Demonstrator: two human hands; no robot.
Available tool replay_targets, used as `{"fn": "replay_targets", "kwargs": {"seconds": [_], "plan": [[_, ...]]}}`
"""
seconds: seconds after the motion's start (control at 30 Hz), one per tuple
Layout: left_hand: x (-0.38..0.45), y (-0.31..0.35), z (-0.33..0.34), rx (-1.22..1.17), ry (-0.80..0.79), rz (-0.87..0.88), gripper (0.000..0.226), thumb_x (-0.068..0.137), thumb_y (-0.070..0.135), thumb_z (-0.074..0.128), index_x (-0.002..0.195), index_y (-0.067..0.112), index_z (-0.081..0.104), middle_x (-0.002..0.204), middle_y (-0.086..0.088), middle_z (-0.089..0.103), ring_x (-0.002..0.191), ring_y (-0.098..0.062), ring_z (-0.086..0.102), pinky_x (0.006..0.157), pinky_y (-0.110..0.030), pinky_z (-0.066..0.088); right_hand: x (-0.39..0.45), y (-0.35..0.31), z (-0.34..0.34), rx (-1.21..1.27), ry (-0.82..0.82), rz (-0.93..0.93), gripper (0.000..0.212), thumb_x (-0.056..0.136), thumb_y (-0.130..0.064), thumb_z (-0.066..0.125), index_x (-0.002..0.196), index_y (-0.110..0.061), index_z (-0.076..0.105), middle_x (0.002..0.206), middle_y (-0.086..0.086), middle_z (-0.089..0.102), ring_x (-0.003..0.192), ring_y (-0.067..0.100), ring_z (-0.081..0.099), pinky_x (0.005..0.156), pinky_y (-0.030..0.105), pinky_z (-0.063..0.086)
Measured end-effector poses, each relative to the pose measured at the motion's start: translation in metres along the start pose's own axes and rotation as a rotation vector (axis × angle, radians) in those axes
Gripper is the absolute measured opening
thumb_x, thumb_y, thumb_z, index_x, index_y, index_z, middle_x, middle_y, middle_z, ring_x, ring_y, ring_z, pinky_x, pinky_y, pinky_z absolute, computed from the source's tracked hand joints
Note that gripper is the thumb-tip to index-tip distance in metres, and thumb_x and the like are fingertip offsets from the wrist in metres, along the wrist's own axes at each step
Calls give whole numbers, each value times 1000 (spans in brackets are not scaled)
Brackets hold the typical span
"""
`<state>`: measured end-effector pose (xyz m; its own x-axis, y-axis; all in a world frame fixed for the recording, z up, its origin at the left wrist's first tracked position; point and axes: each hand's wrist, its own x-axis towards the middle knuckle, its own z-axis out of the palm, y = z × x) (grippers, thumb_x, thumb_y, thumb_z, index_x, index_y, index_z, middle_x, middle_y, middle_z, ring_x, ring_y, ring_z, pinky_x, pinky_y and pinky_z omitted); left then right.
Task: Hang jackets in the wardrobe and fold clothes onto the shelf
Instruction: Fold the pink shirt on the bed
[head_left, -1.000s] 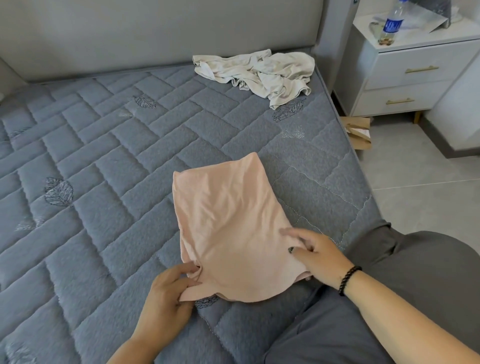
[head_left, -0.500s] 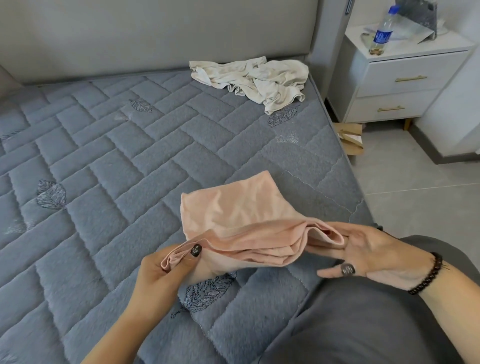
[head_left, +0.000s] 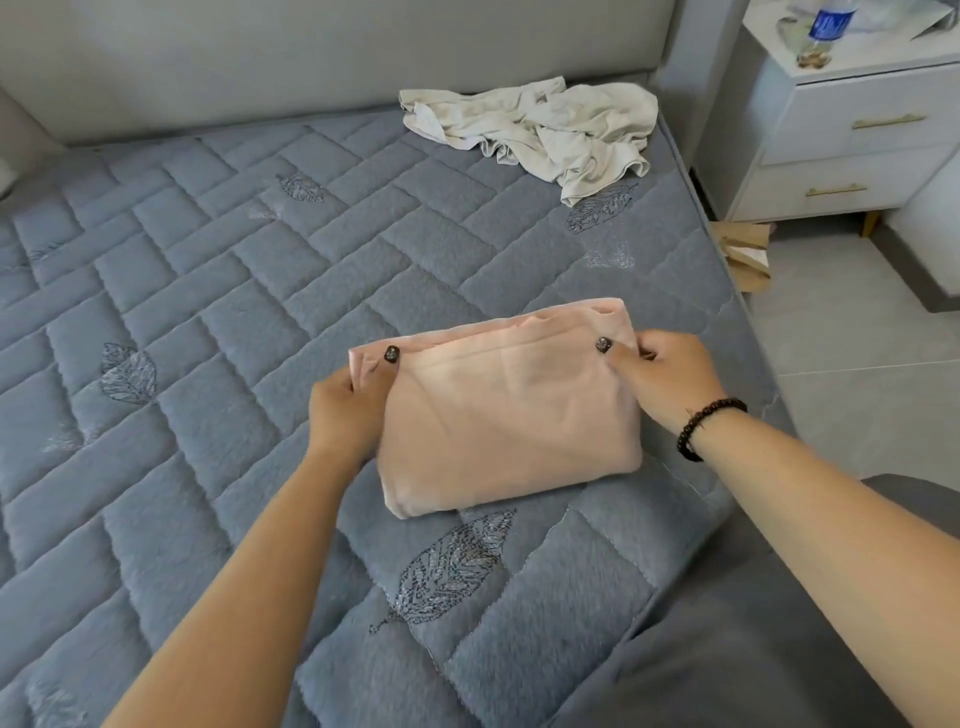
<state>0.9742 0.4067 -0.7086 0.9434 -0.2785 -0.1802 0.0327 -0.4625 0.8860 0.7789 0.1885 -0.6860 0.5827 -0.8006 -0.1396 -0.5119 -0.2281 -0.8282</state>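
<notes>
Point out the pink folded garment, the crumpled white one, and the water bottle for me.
pink folded garment (head_left: 506, 415): head view, middle of its top layer.
crumpled white garment (head_left: 540, 130): head view, centre of the heap.
water bottle (head_left: 826, 28): head view, its blue label.

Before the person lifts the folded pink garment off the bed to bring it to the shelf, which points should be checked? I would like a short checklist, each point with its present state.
1. Left hand holds the pink garment at its far left corner, thumb on top: ok.
2. Right hand holds the far right corner, thumb on top: ok.
3. Garment is folded into a compact rectangle, no loose end hanging out: ok.
4. Garment lies flat on the grey quilted bed, apart from the crumpled cream garment near the headboard: ok.
5. Fingers reach under all the layers, so the fold will not open when lifted: cannot tell.
6. Shelf and wardrobe are free to receive it: cannot tell, not in view.
</notes>
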Motion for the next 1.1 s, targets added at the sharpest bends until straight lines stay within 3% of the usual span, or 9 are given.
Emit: {"fn": "replay_targets", "kwargs": {"seconds": [0.1, 0.17, 0.23, 0.37, 0.57, 0.73, 0.87, 1.0, 1.1], "plan": [[15, -15, 14, 42, 27, -138, 42, 89, 53, 57, 81, 11, 56, 64, -7, 51, 57, -25, 49, 52, -32, 39, 21, 7, 25, -44, -96, 110, 42, 93, -30, 55, 63, -1, 48, 60, 19, 42, 57, 32, 41, 53, 34, 34], [5, -34, 20, 48, 35, -222, 49, 92, 45, 53, 99, -4, 58, 86, -28, 59, 81, -43, 59, 67, -47, 48, 19, 24, 35, -87, -219, 237, 41, 93, -32, 54, 60, -11, 41, 58, 7, 39, 52, 22, 37, 49, 32, 27], [-22, -54, 21, 53, 59, -293, 53, 93, 44, 52, 114, -4, 55, 106, -27, 57, 103, -37, 58, 80, -49, 50, 7, 46, 40, -7, -259, 333, 31, 91, -32, 59, 68, -12, 53, 65, 1, 53, 58, 16, 47, 51, 28, 32], [-85, -68, 25, 91, 87, -135, 24, 94, 51, 50, 87, 28, 50, 84, 7, 61, 73, -5, 59, 53, -22, 38, -20, 77, 44, 289, -113, 363, 16, 88, -26, 65, 80, -13, 65, 74, -3, 61, 68, 12, 54, 57, 22, 41], [-81, -51, 37, 137, 186, 57, 24, 101, 43, 40, 78, 38, 42, 67, 8, 52, 61, 7, 51, 51, -25, 32, -18, 76, 53, 83, 37, 78, 11, 96, -31, 52, 89, -24, 57, 70, -11, 56, 63, 4, 49, 54, 20, 35], [-69, -77, 44, 296, 106, -169, 28, 102, 42, 36, 82, 25, 47, 72, 1, 58, 69, -18, 57, 50, -28, 33, -23, 94, 53, -98, -24, 145, 21, 97, -36, 49, 102, -17, 55, 75, 0, 61, 69, 21, 58, 59, 33, 48], [-67, -79, 44, 358, 108, -205, 32, 101, 45, 35, 90, 19, 51, 73, 3, 58, 65, -13, 53, 50, -29, 33, -21, 90, 52, -124, -37, 209, 27, 96, -40, 49, 103, -14, 54, 83, 5, 63, 72, 20, 59, 65, 37, 52], [-72, -66, 34, 487, 163, -17, 20, 100, 35, 43, 101, 15, 44, 93, -3, 60, 63, -13, 50, 52, -30, 36, -22, 79, 51, -222, 6, 186, 29, 95, -35, 52, 116, -14, 48, 95, 1, 59, 78, 20, 57, 67, 34, 47], [-75, -46, 51, 568, 175, 336, 30, 94, 16, 55, 123, 8, 48, 141, -12, 45, 109, -28, 52, 91, -47, 43, -27, 70, 58, -448, 147, -180, 29, 88, -10, 62, 116, -10, 55, 111, 9, 55, 97, 28, 56, 81, 39, 43]]}}
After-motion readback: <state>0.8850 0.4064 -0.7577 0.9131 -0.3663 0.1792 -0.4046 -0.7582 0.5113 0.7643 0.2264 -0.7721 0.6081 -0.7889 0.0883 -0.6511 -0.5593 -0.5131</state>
